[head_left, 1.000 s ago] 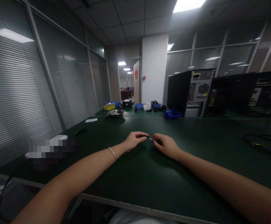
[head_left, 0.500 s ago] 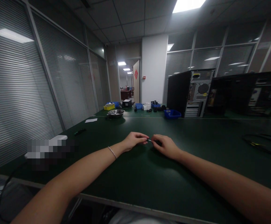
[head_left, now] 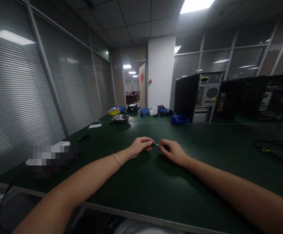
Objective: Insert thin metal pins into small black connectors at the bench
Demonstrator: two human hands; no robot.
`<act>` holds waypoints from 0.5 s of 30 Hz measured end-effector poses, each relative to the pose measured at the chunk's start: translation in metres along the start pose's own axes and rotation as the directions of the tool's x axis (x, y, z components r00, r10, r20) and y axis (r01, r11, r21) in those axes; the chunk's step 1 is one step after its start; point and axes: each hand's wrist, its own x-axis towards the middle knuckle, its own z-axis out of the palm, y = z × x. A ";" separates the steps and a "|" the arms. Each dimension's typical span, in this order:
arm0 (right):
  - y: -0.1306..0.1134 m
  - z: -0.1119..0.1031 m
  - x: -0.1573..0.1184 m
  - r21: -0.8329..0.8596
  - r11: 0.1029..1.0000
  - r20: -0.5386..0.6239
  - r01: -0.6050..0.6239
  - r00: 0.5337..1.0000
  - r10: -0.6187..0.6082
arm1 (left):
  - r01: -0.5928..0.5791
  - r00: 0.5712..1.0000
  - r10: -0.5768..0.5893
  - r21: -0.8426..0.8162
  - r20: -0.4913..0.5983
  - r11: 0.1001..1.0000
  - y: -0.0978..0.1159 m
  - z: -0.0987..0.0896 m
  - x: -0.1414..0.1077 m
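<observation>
Over the middle of the table, my left hand (head_left: 141, 146) pinches a small black piece (head_left: 153, 145) between thumb and fingertips; its kind is too small to make out. A thin, shiny metal shaft (head_left: 157, 144) bridges the short gap to my right hand (head_left: 173, 151), whose fingers are curled closed around its other end. The shaft's left end meets the black piece. Whatever handle it may have is hidden inside my right hand. Both hands stay low over the green tabletop (head_left: 141, 185).
Far back stand a metal bowl (head_left: 121, 119), a yellow bin (head_left: 114, 111) and a dark blue bin (head_left: 179, 119). A black computer case (head_left: 187, 97) rises at back right. A cable (head_left: 275, 151) lies coiled at right. White paper (head_left: 95, 126) and a dark slim object (head_left: 83, 138) lie left.
My left fingertips have shifted slightly, and more of the black piece shows. The metal shaft sits a little higher between my hands, with my right fingers slightly raised.
</observation>
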 end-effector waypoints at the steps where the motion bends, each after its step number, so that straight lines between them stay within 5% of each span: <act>1: 0.000 0.000 0.000 0.005 1.000 -0.006 -0.011 1.000 0.011 | -0.011 1.000 0.011 0.025 -0.008 1.000 0.000 0.000 0.000; 8: -0.001 -0.001 0.000 0.014 0.999 -0.004 -0.044 0.999 0.044 | -0.113 0.992 0.092 0.304 0.083 0.946 -0.004 -0.001 -0.001; 15: -0.001 -0.001 0.000 0.010 0.998 0.004 -0.069 0.998 0.069 | -0.279 0.960 0.200 0.689 0.194 0.669 -0.001 0.005 -0.002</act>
